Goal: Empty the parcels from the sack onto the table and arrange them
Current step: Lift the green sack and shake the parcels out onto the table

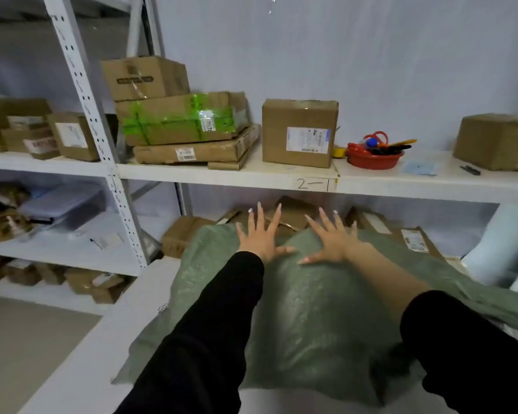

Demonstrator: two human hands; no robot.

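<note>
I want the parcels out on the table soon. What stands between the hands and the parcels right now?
The green sack itself. The left hand and right hand lie spread flat on its fabric, and whatever parcels remain inside are hidden. A few cardboard parcels already show past its far end on the table.

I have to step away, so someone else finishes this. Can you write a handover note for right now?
Left hand and right hand: both open, fingers spread, flat on the far end of the green sack, gripping nothing.
The sack lies bulging on the white table, so it looks mostly full.
Some cardboard parcels lie just beyond its far end, under the shelf.
Left: empty the sack, then arrange the parcels.
</note>
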